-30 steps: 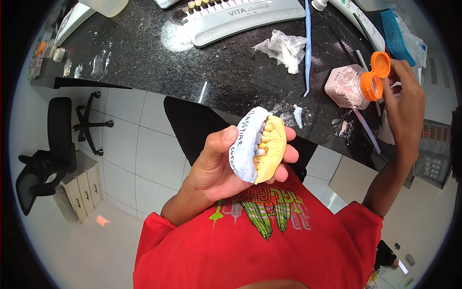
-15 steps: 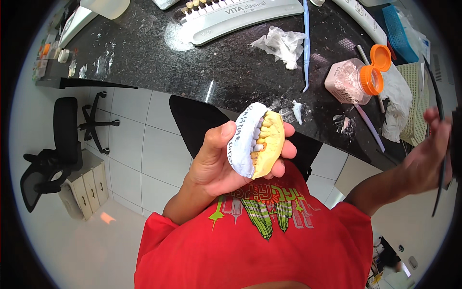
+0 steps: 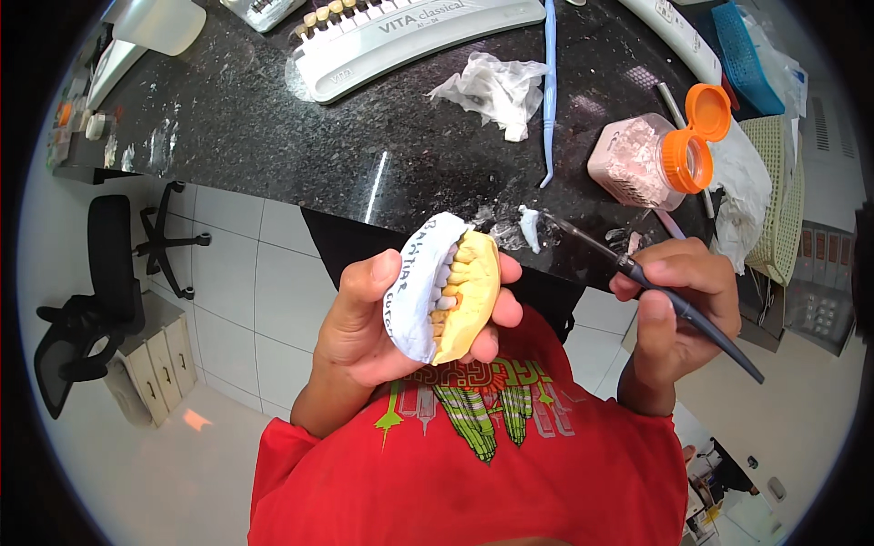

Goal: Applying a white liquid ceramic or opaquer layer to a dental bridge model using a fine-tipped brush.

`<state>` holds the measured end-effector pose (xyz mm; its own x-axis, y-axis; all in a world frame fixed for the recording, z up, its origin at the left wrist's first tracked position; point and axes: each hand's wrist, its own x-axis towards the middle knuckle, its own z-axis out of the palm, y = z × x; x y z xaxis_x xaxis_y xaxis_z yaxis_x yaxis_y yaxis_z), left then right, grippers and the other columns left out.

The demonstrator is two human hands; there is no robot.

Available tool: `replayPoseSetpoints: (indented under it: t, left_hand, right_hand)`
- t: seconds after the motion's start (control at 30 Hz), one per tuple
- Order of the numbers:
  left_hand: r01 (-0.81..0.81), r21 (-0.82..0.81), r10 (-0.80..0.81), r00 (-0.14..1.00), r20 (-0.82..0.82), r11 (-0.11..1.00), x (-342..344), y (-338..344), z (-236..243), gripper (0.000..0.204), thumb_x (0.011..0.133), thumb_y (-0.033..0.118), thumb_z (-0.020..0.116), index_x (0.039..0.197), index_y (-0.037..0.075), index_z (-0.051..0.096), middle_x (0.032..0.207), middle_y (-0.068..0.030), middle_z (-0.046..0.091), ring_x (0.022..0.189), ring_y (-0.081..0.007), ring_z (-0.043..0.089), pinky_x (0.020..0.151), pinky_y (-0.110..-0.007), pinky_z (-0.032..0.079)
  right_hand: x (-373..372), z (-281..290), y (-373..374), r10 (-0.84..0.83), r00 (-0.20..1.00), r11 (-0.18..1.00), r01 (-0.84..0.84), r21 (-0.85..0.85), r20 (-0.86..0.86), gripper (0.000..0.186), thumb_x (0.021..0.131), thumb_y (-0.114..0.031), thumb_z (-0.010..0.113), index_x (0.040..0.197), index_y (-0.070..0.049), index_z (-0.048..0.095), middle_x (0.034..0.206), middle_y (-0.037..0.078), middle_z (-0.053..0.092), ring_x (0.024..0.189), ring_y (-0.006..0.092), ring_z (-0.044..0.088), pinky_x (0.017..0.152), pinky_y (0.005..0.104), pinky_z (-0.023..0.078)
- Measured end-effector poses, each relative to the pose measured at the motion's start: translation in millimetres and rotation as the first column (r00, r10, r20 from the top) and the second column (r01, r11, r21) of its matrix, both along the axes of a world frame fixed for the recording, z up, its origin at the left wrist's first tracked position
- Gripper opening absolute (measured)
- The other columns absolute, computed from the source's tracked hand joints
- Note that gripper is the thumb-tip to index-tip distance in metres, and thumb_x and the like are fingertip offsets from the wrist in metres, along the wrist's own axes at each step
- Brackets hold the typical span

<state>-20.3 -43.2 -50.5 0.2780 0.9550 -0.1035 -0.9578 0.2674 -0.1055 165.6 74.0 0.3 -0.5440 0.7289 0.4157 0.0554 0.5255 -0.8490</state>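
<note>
Item: paired dental casts in my left hand (image 3: 382, 318), dark fine-tipped tool in my right hand (image 3: 678, 314).

I log the dental casts (image 3: 446, 291), one white, one yellow, pressed together tooth-to-tooth and clamped between thumb and curled fingers, raised above my lap in front of the black counter (image 3: 273, 118), tooth row turned right, presumably so the tool can reach it. The tool (image 3: 678, 309) sits in a closed pen-style pinch, tip aimed toward the casts, not touching. On the counter beyond: open jar with orange flip lid (image 3: 646, 159), crumpled tissue (image 3: 492, 86), blue-handled instrument (image 3: 548, 91), tooth shade guide (image 3: 401, 36).
</note>
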Motion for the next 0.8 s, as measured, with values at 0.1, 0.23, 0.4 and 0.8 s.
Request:
replayPoseSetpoints:
  t: [0.1,0.23,0.4,0.8]
  left_hand:
    - [0.001,-0.015,-0.001,1.0,0.021,1.0,0.1,0.2,1.0,0.076,0.081,0.048,0.051,0.121,-0.013,0.031,0.103,-0.0266,0.049,0.084,-0.0304,0.058,0.071,-0.033,0.052]
    - [0.012,-0.037,-0.011,1.0,0.004,0.999,-0.9,0.3,3.9,0.077,0.08,0.049,0.051,0.121,-0.014,0.03,0.102,-0.027,0.05,0.083,-0.0309,0.058,0.07,-0.033,0.052]
    - [-0.005,-0.067,0.004,1.0,-0.027,0.998,0.2,-0.2,3.4,0.078,0.08,0.05,0.049,0.12,-0.014,0.031,0.1,-0.0276,0.05,0.08,-0.0311,0.059,0.067,-0.033,0.053]
    - [-0.002,-0.089,0.002,1.0,0.008,0.996,0.3,0.6,8.5,0.078,0.08,0.05,0.049,0.119,-0.015,0.03,0.099,-0.0282,0.05,0.08,-0.0315,0.059,0.067,-0.034,0.053]
  right_hand:
    - [0.1,1.9,1.6,-0.007,0.999,1.0,0.009,-0.027,0.044,0.017,0.075,-0.009,0.058,0.085,0.002,0.05,0.069,0.013,0.053,0.053,0.0127,0.05,0.051,0.0219,0.045]
    - [-2.5,3.3,3.4,0.009,0.999,0.998,-0.006,-0.061,0.047,0.014,0.068,0.003,0.06,0.081,0.004,0.056,0.069,0.014,0.06,0.059,0.0169,0.06,0.052,0.0231,0.049]
    - [-3.4,6.1,5.4,0.027,0.994,0.999,-0.022,-0.047,0.11,0.014,0.067,0.004,0.061,0.081,0.004,0.058,0.07,0.014,0.061,0.059,0.0169,0.06,0.052,0.0224,0.048]
    - [0.0,3.6,5.4,-0.013,0.998,0.998,0.017,-0.057,0.064,0.014,0.067,0.003,0.061,0.081,0.004,0.059,0.067,0.013,0.061,0.059,0.0164,0.061,0.052,0.0222,0.047]
